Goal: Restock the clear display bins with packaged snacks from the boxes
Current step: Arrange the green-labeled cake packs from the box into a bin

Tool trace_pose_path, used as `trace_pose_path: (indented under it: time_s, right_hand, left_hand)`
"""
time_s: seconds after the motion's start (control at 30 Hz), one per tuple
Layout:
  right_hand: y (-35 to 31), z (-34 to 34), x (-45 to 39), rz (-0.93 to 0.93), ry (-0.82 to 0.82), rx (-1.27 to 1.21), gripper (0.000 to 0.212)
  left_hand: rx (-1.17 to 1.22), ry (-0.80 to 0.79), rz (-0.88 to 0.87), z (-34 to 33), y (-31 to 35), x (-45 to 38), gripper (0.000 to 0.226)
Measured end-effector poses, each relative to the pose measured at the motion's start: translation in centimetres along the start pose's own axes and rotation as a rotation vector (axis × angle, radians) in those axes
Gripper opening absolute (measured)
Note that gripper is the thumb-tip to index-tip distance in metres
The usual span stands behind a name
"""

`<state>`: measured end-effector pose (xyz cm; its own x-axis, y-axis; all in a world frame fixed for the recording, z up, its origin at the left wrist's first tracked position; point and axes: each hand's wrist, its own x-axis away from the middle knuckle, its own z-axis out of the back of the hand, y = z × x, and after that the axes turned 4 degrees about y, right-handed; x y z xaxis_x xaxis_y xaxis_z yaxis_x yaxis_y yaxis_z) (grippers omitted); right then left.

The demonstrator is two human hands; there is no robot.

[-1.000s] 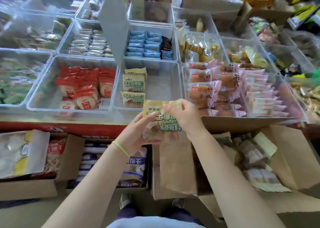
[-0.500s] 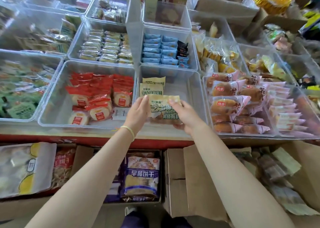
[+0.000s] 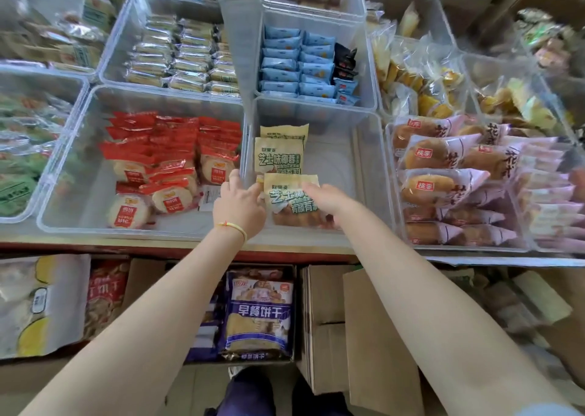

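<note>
I saw left hand and right hand pinching one yellow-green snack packet by its side edges, low inside the clear bin, fingers curled

Only one view is given, taken from a camera worn on the head and aimed forward and steeply down. The scene is seen from close above, with wide-angle bending toward the edges. The upper part of the frame is filled by the clear display bins on the surface; the lower part is taken up by the cardboard boxes below its front edge. Both forearms are seen entering from the bottom corners. No second view is supplied for overlap.
</note>
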<state>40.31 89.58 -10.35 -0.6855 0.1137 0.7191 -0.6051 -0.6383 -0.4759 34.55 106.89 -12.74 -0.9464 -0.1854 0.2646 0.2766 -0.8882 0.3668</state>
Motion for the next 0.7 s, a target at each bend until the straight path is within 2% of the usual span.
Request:
trace_pose_path:
  time_s: [0.1, 0.17, 0.23, 0.3, 0.4, 0.47, 0.57, 0.7]
  right_hand:
    - [0.4, -1.6, -1.4, 0.067, -0.072, 0.124, 0.085]
    - [0.6, -2.2, -2.0, 0.128, -0.142, 0.157, 0.071]
    - [0.7, -2.5, -2.3, 0.199, -0.195, 0.171, 0.054]
    - [0.7, -2.7, -2.5, 0.197, -0.211, 0.246, 0.058]
    - [0.8, -3.5, -3.3, 0.147, -0.223, 0.380, 0.075]
    - [0.4, -3.6, -3.3, 0.134, -0.254, 0.472, 0.079]
    - [-0.4, -3.3, -2.7, 0.145, -0.312, 0.612, 0.071]
    - [-0.1, -3.8, -3.5, 0.171, -0.269, 0.646, 0.056]
  left_hand:
    - [0.135, 0.022, 0.008, -0.1, -0.4, -0.9, 0.040]
    - [0.239, 0.024, 0.005, -0.1, -0.7, -1.4, 0.052]
    - [0.270, 0.027, -0.001, -0.2, -0.8, -1.7, 0.054]
    - [0.291, 0.036, 0.010, -0.4, -0.8, -1.9, 0.055]
    - [0.232, 0.077, 0.017, -0.8, -0.7, -2.1, 0.060]
    - [0.184, 0.092, 0.016, -1.0, -0.8, -2.1, 0.064]
    - [0.168, 0.088, 0.015, -1.0, -0.7, -2.1, 0.069]
    - [0.140, 0.088, 0.010, -0.9, -0.6, -1.9, 0.076]
